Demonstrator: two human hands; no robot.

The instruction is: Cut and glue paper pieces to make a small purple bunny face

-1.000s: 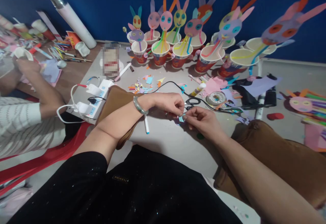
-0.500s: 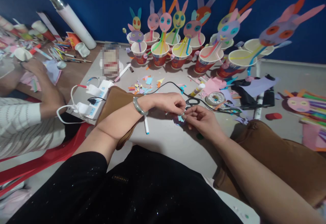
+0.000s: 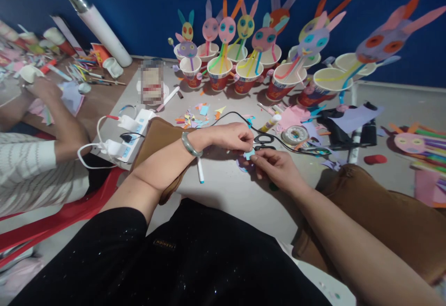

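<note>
My right hand (image 3: 278, 166) pinches a small light-blue piece of paper (image 3: 248, 154) between thumb and forefinger. Curled close above that paper, my left hand (image 3: 236, 137) has its fingers drawn together; whether they grip the paper's upper edge or something tiny is hidden. A purple paper piece (image 3: 243, 165) lies on the table under the hands, partly covered. Just beyond the fingers rest black-handled scissors (image 3: 264, 138). A white marker with a blue tip (image 3: 200, 171) lies below my left wrist.
Red paper cups (image 3: 218, 74) with paper rabbit heads line the wall. Nearby are paper scraps (image 3: 195, 116), a glue stick (image 3: 270, 123), a tape roll (image 3: 294, 134) and a power strip (image 3: 137, 132). Brown cushions (image 3: 376, 218) flank me. At left, another person's hand (image 3: 49, 93) holds a cup.
My right hand has shifted slightly, so more of the light-blue paper shows between the hands. My left hand has lifted a little from the right fingertips.
</note>
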